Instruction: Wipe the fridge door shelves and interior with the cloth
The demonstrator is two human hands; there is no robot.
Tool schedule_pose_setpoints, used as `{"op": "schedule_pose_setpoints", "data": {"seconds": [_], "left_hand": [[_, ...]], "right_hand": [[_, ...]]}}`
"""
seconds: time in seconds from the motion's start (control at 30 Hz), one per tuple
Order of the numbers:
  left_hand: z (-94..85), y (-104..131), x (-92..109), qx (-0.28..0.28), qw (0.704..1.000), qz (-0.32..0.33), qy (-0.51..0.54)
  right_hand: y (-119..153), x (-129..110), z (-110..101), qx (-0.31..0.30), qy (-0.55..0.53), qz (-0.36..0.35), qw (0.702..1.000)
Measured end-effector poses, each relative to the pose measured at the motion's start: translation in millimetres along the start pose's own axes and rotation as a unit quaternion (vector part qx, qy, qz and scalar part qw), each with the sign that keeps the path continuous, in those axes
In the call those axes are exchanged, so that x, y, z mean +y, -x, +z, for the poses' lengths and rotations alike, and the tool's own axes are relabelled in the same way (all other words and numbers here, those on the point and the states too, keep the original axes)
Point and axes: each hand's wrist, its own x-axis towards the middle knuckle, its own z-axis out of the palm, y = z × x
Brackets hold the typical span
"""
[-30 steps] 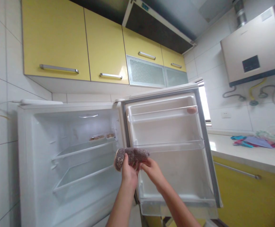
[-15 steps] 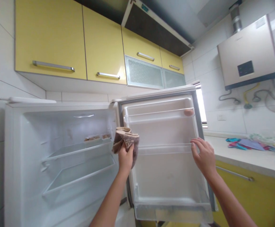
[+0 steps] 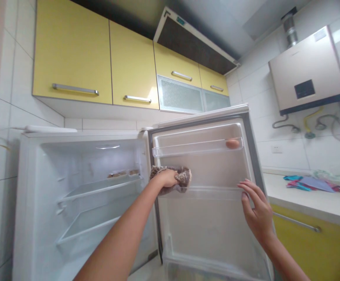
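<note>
A: Where's the cloth?
B: Bunched in the left hand, fingers closed round it, pressed against the open fridge door above its middle rack.
A: And the right hand?
B: Open, holding nothing, fingertips at the door's right edge.

Yellow wall cabinets hang above, with two frosted-glass doors beside them. A range hood juts out overhead. On the right wall sits a water heater. Colourful cloths lie on the white countertop.
</note>
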Motion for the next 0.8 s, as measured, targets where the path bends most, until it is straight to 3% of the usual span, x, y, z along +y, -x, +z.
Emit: {"op": "schedule_pose_setpoints", "data": {"seconds": [0.23, 0.5, 0.63, 0.8], "left_hand": [[22.1, -37.3, 45.5, -0.176, 0.982, 0.058, -0.024], [54.4, -62.4, 104.2, -0.210, 0.970, 0.125, -0.007], [57.7, -65.2, 100.0, -0.212, 0.971, 0.109, -0.024], [41.1, -58.9, 57.3, -0.175, 0.976, 0.061, -0.118]], "right_hand": [[9.7, -10.8, -3.6, 0.003, -0.012, -0.023, 1.000], [11.1, -9.8, -1.7, 0.000, -0.018, -0.021, 1.000], [12.0, -8.3, -4.6, -0.017, -0.003, -0.041, 0.999], [11.8, -7.3, -8.6, -0.030, 0.000, -0.051, 0.998]]}}
